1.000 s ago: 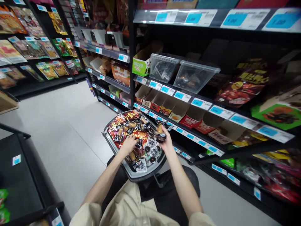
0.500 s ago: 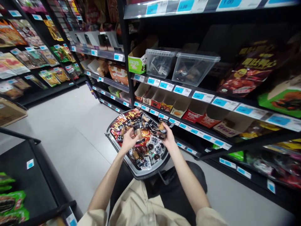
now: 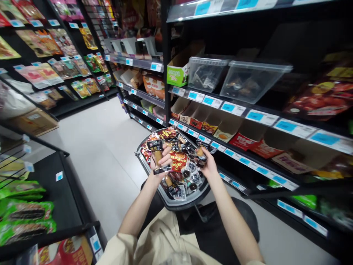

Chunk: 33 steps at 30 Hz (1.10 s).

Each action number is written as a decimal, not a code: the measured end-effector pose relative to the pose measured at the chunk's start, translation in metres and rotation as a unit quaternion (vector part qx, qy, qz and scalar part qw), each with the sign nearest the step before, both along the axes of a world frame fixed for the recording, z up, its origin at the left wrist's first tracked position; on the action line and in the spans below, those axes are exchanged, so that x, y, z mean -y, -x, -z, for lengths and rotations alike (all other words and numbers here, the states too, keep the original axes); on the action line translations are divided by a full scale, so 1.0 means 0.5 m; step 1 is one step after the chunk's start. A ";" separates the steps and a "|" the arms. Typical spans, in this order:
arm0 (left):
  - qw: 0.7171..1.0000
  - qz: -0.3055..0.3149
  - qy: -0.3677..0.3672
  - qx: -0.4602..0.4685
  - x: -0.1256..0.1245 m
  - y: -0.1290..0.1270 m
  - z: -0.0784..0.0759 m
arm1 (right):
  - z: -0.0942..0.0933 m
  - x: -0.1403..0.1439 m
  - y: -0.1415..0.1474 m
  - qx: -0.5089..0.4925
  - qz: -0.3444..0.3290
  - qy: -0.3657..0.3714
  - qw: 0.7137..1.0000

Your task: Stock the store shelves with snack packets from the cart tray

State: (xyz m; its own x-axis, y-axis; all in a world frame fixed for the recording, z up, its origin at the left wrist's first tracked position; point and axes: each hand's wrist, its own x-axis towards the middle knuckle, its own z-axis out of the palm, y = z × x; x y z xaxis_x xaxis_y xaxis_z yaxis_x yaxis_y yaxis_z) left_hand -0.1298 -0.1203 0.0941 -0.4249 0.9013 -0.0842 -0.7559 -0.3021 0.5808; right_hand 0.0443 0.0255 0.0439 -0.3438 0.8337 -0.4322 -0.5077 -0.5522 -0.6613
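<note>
While the left hand [image 3: 166,159] faces palm up, grip round a packet [image 3: 158,156], right hand [image 3: 209,162] pinching another packet [image 3: 200,151]

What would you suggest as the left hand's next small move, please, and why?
I'd probably bring the left hand across to the right hand: the left holds a black-ended snack packet above the basket, and the right holds similar-looking dark packaging.
</note>
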 end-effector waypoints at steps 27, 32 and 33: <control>0.920 0.081 0.091 -0.373 -0.008 -0.030 0.027 | -0.005 0.024 0.007 -0.029 -0.019 -0.062 0.997; 0.919 0.112 0.050 -0.376 0.003 -0.038 0.030 | -0.021 0.044 -0.013 -0.171 0.042 -0.062 0.982; 0.924 0.127 0.044 -0.359 0.006 -0.039 0.032 | -0.025 0.047 -0.019 -0.175 0.065 -0.070 0.980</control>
State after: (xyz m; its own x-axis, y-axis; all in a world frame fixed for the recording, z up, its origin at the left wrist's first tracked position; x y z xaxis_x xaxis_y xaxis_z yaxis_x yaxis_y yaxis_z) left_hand -0.1104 -0.1231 0.0781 -0.1758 0.9826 0.0601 -0.2072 -0.0966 0.9735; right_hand 0.0537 0.0022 0.0566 -0.3366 0.9233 -0.1849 -0.7773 -0.3833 -0.4989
